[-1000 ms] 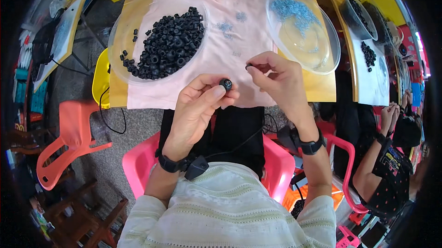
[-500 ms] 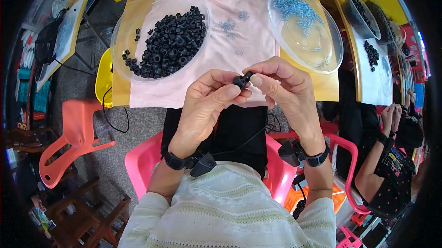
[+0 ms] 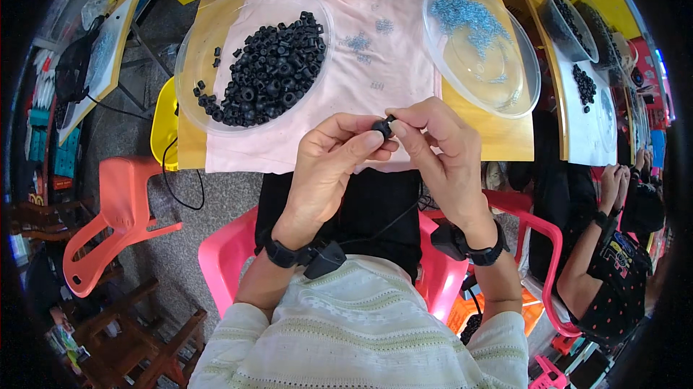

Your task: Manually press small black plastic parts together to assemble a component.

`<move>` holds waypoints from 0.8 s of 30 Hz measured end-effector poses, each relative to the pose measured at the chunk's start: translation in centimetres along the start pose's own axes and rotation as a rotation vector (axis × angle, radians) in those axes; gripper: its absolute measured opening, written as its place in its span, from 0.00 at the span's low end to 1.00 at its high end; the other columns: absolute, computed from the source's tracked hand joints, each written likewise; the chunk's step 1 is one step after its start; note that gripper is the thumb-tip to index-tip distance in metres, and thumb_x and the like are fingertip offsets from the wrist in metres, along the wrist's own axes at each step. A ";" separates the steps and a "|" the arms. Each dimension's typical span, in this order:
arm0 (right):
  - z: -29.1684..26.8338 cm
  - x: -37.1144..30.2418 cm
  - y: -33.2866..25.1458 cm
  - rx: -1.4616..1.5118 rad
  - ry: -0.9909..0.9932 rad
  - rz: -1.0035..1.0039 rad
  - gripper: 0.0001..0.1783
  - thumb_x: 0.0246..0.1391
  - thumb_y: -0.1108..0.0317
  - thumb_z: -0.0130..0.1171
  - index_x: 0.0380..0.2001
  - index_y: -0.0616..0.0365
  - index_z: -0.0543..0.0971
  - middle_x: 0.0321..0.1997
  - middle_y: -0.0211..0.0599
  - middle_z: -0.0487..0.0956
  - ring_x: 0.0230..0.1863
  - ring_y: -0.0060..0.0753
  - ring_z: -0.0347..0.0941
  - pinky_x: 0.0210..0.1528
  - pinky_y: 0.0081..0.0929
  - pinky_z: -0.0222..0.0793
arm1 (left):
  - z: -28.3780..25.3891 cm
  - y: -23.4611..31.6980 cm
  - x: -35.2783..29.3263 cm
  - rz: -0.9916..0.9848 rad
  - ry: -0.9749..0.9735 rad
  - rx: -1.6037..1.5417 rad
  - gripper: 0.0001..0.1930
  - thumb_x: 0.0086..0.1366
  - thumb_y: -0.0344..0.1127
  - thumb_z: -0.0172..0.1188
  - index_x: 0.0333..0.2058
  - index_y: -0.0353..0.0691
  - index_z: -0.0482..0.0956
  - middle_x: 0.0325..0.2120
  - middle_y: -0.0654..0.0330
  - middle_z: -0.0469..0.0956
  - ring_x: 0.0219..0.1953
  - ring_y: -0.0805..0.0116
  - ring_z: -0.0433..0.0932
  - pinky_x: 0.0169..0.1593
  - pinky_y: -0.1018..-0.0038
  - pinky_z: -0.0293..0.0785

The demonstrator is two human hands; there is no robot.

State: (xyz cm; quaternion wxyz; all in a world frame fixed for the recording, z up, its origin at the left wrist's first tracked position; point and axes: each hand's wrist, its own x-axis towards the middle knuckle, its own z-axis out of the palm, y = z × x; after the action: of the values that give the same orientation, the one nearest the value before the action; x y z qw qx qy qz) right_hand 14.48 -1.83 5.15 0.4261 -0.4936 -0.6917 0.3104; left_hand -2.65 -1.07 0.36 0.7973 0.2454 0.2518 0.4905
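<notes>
Black round piece (image 3: pixel 381 129) sits pinched in the left grip (image 3: pixel 328 161), above the pink cloth (image 3: pixel 404 49) towards its 6 o'clock edge; the right grip (image 3: pixel 444 147) pinches a small dark part (image 3: pixel 390 119) at its 1 o'clock side. The piece is probably light, stiff, slightly slippery, best held by its curved flanks.

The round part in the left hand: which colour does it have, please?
The round part is black; the head view shows it best.
</notes>
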 end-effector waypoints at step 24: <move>-0.9 -0.7 1.1 -0.328 0.052 -0.252 0.15 0.35 0.77 0.66 0.28 0.58 0.72 0.26 0.35 0.68 0.28 0.38 0.71 0.27 0.31 0.70 | 1.3 -1.1 0.1 -0.203 -0.044 -0.175 0.05 0.67 0.28 0.56 0.40 0.34 0.77 0.40 0.53 0.81 0.45 0.65 0.81 0.52 0.70 0.77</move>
State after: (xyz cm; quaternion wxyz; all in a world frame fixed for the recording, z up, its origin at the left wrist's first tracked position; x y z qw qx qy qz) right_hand 15.86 -2.15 4.48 0.3930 -0.4740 -0.7780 0.1250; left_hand -1.03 -1.65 0.63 0.8665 0.1589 0.2143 0.4219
